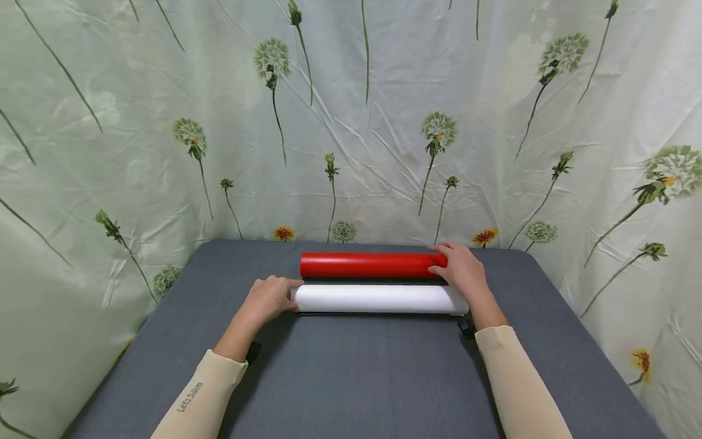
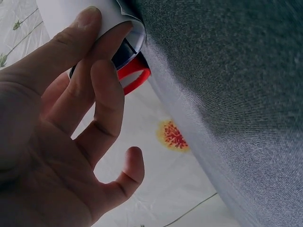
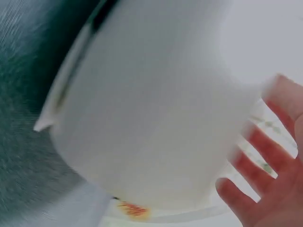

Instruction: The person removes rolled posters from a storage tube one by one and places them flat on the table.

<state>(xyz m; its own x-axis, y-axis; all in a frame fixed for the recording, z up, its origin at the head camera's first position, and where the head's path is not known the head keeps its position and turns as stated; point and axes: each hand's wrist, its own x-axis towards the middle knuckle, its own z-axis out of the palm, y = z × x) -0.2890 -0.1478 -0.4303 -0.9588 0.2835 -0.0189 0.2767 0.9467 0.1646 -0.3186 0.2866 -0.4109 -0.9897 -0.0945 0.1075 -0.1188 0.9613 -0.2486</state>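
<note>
**Left hand (image 1: 267, 299) pinches one end of white roll (image 1: 378, 299)**

Head view: the white roll lies crosswise on the grey table (image 1: 351, 378), with a red roll (image 1: 367, 264) just beyond it and a floral curtain (image 1: 351, 134) farther back. The right hand (image 1: 466, 272) reaches past the white roll's right end to the red one's.

Left wrist view: the thumb presses the white roll's outside, a finger at its hollow end; the red roll's rim shows behind.

Right wrist view, blurred: fingers spread apart beside the white roll; whether they touch the red roll, I cannot tell.
</note>
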